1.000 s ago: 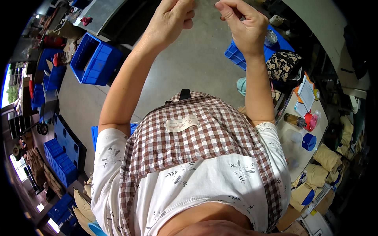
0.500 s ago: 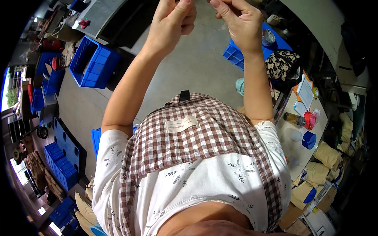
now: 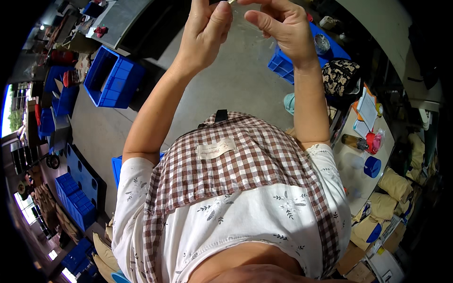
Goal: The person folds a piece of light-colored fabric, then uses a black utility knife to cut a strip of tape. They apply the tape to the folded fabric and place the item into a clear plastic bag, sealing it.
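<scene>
Both my hands are raised at the top edge, a short gap between them. My left hand (image 3: 206,35) is closed, with the thumb pressed against the fingers. A small pale, thin piece (image 3: 231,2) shows at its thumb tip; most of it is hidden or cut off by the frame, so its kind cannot be made out. My right hand (image 3: 285,30) is nearest to that piece, its forefinger reaching toward it. The thumb and fingers of this hand stand apart, and nothing is visible between them.
An upright blue crate (image 3: 114,78) stands at the left, near a grey table (image 3: 134,16). At the right is another blue crate (image 3: 281,66) beside a patterned bag (image 3: 339,78). A pale table (image 3: 347,139) holds a clipboard (image 3: 366,107), a bottle (image 3: 354,142) and a blue roll (image 3: 372,166).
My right thumb has come away from the fingers, and that hand has opened. Both hands have dropped slightly in the picture, and the pale piece now shows at my left thumb.
</scene>
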The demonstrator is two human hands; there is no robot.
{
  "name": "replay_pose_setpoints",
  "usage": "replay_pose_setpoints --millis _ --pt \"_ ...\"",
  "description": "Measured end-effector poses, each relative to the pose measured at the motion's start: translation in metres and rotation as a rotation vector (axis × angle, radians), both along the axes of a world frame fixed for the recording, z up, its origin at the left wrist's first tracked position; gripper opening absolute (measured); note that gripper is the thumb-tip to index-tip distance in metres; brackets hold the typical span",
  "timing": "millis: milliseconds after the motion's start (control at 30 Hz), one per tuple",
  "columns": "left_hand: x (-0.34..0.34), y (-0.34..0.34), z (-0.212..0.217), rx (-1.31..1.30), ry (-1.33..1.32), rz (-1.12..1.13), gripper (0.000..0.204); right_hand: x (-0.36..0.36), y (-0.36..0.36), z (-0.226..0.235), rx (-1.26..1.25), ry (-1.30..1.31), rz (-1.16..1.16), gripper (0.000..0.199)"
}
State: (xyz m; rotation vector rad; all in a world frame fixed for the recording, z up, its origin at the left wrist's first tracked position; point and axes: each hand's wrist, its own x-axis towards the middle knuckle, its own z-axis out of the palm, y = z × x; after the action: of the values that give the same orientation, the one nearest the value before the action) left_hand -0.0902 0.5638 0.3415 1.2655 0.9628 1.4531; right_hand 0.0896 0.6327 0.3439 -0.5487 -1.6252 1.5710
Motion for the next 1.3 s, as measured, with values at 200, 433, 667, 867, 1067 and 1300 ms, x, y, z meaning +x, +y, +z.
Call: replay_pose_setpoints --millis 200,433,667,867,1067,1300 --pt "0.002 0.003 -0.009 -0.025 -0.083 -0.014 0.023 0.001 -0.001 -0.004 -0.015 0.024 -0.092 0.026" --pt "0.009 0.001 -0.005 -0.078 -0.076 0.038 0.025 0.0 0.004 -0.007 0.017 0.014 -0.061 0.027" --pt "-0.002 0.006 -0.016 -0.118 -0.205 -0.184 0.026 0.005 0.002 0.003 -0.079 0.04 -0.014 0.023" --pt "0.007 0.002 -0.003 -0.223 -0.155 -0.088 0.025 0.002 0.007 -0.006 -0.018 0.026 -0.123 0.021" --pt "0.008 0.002 -0.017 -0.118 -0.281 -0.145 0.024 -0.003 0.003 0.004 0.187 -0.016 -0.271 0.016" --pt "0.013 0.001 -0.01 -0.144 -0.262 -0.065 0.022 -0.008 -0.001 0.006 0.263 -0.146 -0.371 0.018"
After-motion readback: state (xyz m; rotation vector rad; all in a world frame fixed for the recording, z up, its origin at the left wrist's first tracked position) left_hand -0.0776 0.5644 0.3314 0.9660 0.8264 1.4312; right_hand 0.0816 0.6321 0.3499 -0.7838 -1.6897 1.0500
